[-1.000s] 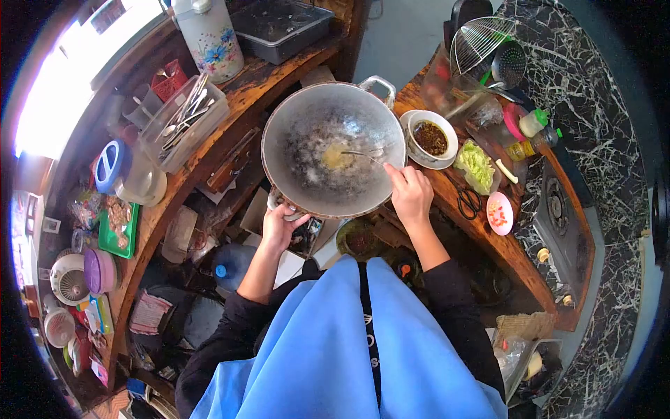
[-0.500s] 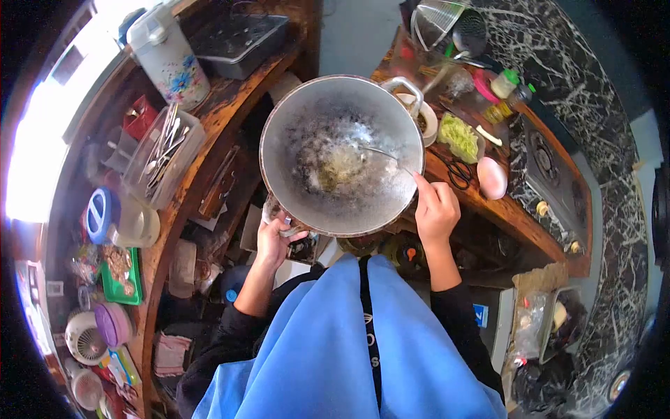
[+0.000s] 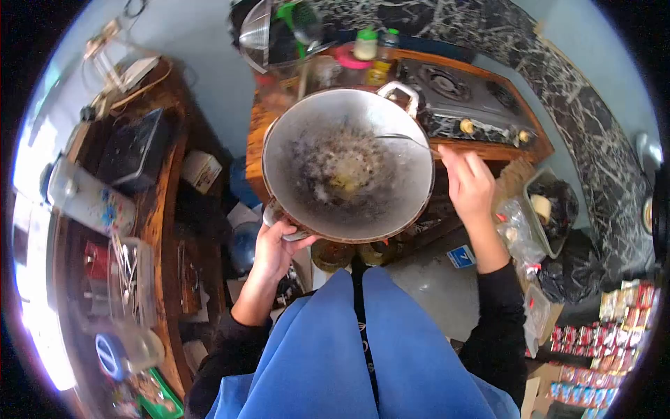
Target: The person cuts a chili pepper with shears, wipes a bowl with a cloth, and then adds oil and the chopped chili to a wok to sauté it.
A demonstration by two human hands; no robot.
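A large grey metal wok (image 3: 412,188) with a darkened, stained inside is held up in front of my body. A small yellowish patch of oil shows at its bottom. My left hand (image 3: 273,248) is closed around the wok's near-left handle (image 3: 274,213). My right hand (image 3: 469,183) is beside the right rim, its fingers pinching the handle of a thin metal spoon (image 3: 399,136). The spoon's far end reaches over the rim into the wok. The wok's other handle (image 3: 401,92) points away toward the stove, with no hand on it.
A gas stove (image 3: 460,91) sits on the wooden counter at the back right. Bottles (image 3: 366,45) and strainers (image 3: 255,35) stand behind the wok. At left, a wooden shelf (image 3: 164,230) carries a flask (image 3: 91,195) and a cutlery box (image 3: 136,279). Sachets (image 3: 586,342) hang at lower right.
The view has turned to the right, bringing the stove closer behind the wok. My right hand has moved outward from the rim with the spoon. My left hand keeps hold of the handle.
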